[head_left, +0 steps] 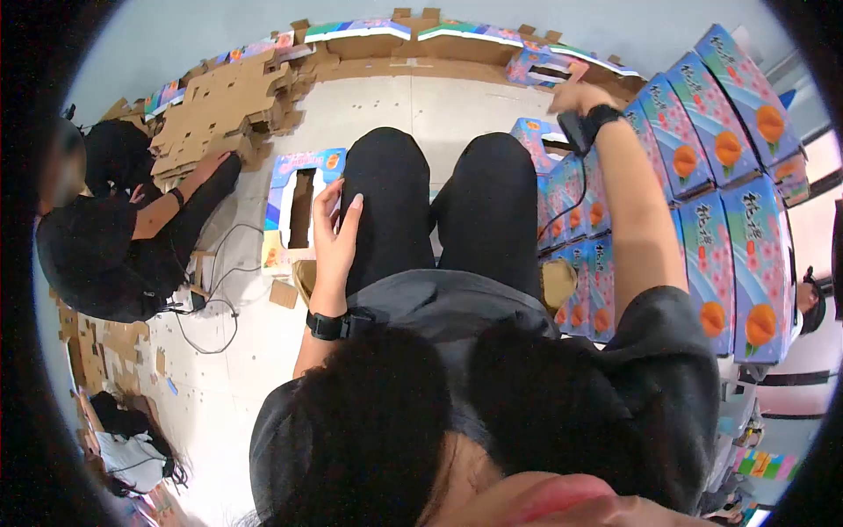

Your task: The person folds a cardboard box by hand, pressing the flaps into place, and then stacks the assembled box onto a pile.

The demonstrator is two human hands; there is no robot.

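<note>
The left hand is lying open, fingers straight, against the thigh and holding nothing, just beside a flat box on the floor. This box is lying print up, long axis running near to far. The right hand is reaching far right to a carton, maybe steadying it; its grip is not clear.

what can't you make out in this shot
All in the head view:
- right hand: the fingers are hidden behind its own back, so any grip on the far box is unclear.
- left hand: the palm faces away, so holding or just touching the blue box cannot be told.
- stacked boxes: the print is too small and warped near the rim.
- lap: covered by hair close to the lens.
</note>
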